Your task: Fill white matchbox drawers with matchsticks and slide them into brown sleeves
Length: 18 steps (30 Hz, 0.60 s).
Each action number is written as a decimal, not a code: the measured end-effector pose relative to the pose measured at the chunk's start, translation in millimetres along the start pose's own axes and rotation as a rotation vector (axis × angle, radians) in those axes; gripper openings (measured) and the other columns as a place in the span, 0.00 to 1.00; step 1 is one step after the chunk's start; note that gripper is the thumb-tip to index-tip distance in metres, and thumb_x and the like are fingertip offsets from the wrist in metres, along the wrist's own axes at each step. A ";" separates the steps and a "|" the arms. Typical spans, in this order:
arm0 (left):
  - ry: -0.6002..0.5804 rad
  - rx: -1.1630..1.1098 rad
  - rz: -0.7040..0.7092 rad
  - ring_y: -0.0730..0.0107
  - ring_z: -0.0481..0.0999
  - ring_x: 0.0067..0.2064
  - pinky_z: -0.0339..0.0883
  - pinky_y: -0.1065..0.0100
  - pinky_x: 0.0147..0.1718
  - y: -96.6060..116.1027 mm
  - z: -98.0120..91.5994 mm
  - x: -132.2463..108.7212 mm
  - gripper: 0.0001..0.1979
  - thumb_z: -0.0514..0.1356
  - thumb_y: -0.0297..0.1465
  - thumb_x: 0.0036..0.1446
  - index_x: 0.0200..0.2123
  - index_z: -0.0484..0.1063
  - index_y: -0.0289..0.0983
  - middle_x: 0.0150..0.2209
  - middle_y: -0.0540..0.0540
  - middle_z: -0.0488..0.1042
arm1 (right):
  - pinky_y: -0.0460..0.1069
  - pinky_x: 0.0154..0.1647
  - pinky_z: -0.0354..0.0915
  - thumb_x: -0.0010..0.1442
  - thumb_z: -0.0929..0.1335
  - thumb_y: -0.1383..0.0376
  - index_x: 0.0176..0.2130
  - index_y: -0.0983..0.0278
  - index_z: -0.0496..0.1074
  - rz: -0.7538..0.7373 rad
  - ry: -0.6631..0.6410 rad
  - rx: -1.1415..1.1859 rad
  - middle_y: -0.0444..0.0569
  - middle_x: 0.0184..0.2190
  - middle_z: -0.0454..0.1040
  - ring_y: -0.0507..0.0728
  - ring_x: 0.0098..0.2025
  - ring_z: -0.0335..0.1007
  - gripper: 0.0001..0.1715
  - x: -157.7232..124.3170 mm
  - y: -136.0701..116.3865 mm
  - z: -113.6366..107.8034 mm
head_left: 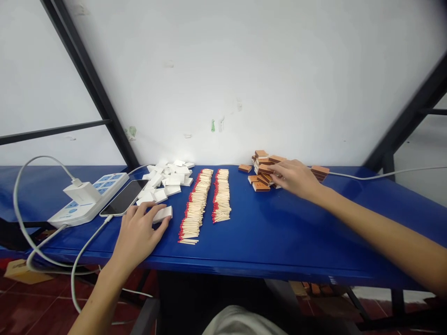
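My left hand (143, 230) is closed with thumb and fingers around a small white matchbox tray (162, 214) near the table's front left. Just behind it lies a heap of white matchbox trays (167, 179). My right hand (295, 179) reaches over a pile of brown matchboxes (261, 187), its fingertips closed on a brown matchbox (266, 169) at the pile's right side. Between the hands, two long rows of red-tipped matches lie on the table, a longer left row (195, 204) and a shorter right row (221, 193), heads to the left.
A white power strip (78, 211) with a plugged-in charger (82, 191) and a phone (124, 199) on a white cable lie left on the blue table (279, 232). More brown matchboxes (319, 173) lie right of my right hand. A white wall stands behind.
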<state>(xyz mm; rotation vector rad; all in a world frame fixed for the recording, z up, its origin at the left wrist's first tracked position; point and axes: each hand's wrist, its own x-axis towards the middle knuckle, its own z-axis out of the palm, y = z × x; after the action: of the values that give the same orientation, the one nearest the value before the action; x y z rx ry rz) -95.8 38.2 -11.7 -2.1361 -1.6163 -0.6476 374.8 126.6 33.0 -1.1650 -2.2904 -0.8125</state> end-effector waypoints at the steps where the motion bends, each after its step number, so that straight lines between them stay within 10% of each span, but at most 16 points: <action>1: -0.024 -0.009 -0.008 0.46 0.70 0.49 0.63 0.48 0.49 0.0 0.3 -0.6 0.20 0.53 0.45 0.66 0.50 0.77 0.41 0.51 0.39 0.76 | 0.55 0.42 0.68 0.68 0.63 0.66 0.50 0.62 0.76 -0.021 0.026 0.008 0.52 0.40 0.82 0.62 0.41 0.77 0.15 -0.6 -2.8 -2.8; 4: -0.078 -0.100 -0.008 0.47 0.71 0.49 0.64 0.48 0.48 -0.2 -1.9 -1.2 0.18 0.53 0.45 0.67 0.51 0.76 0.45 0.50 0.43 0.77 | 0.55 0.47 0.69 0.69 0.64 0.67 0.57 0.59 0.73 -0.108 0.093 0.096 0.51 0.43 0.81 0.60 0.43 0.77 0.19 -8.7 -19.7 -15.4; 12: 0.258 -0.648 -0.145 0.65 0.75 0.39 0.73 0.65 0.38 34.3 -28.4 -12.8 0.24 0.55 0.41 0.68 0.64 0.62 0.41 0.45 0.44 0.73 | 0.54 0.41 0.72 0.65 0.63 0.70 0.47 0.61 0.76 -0.249 -0.078 0.297 0.53 0.44 0.80 0.58 0.38 0.77 0.15 -50.1 -71.2 -32.9; 16: 0.159 -0.784 -0.011 0.60 0.78 0.49 0.77 0.66 0.42 83.0 -30.1 -33.3 0.27 0.56 0.37 0.68 0.67 0.58 0.41 0.56 0.38 0.71 | 0.57 0.41 0.74 0.63 0.64 0.66 0.40 0.60 0.77 -0.119 -0.093 0.608 0.53 0.39 0.81 0.59 0.38 0.77 0.12 -46.3 -97.9 -64.0; 18: 0.055 -0.788 0.084 0.59 0.78 0.51 0.77 0.64 0.45 104.7 -28.3 -41.2 0.26 0.59 0.34 0.65 0.65 0.62 0.42 0.55 0.38 0.72 | 0.56 0.31 0.74 0.55 0.69 0.57 0.38 0.53 0.79 -0.237 -0.306 0.958 0.49 0.34 0.81 0.62 0.35 0.77 0.11 -51.1 -124.6 -94.1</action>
<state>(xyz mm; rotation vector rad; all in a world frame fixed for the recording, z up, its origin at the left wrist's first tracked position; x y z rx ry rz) -8.0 -37.6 -14.8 -2.6433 -1.3541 -1.4885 310.7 -24.6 32.7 -0.5889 -2.5723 0.4420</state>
